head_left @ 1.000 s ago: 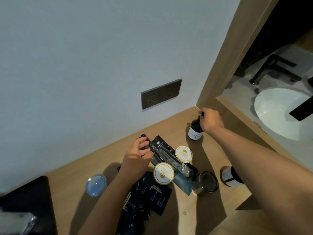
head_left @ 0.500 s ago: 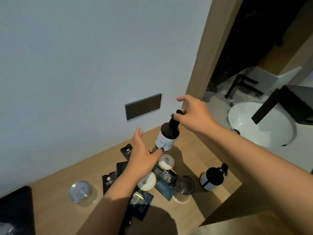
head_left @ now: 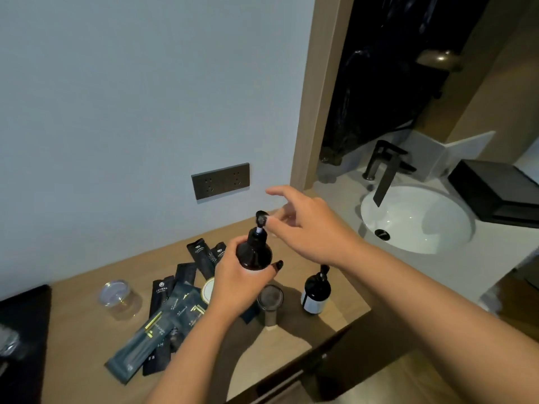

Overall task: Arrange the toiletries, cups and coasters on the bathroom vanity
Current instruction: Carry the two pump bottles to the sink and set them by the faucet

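Observation:
My left hand (head_left: 233, 277) grips the body of a dark pump bottle (head_left: 255, 252), held upright above the wooden counter (head_left: 87, 330). My right hand (head_left: 309, 228) is at its pump head with the fingertips touching it and the index finger stretched out. A second dark pump bottle (head_left: 316, 290) with a white label stands on the counter to the right. A glass cup (head_left: 269, 304) stands in front of my left hand, and another glass (head_left: 118, 298) stands to the left. Several dark toiletry sachets (head_left: 172, 316) lie in a loose heap. A white, gold-rimmed coaster (head_left: 207, 290) peeks out beside my left hand.
A white sink (head_left: 414, 223) with a black faucet (head_left: 382, 167) sits at the right on a lower white top. A black box (head_left: 495, 191) stands by the sink. A dark tray (head_left: 23, 345) occupies the counter's left end. A socket plate (head_left: 220, 180) is on the wall.
My right hand lifted the pump bottle off the counter by its pump head. My left hand left the sachets and took hold of the bottle's body. My right fingers have loosened.

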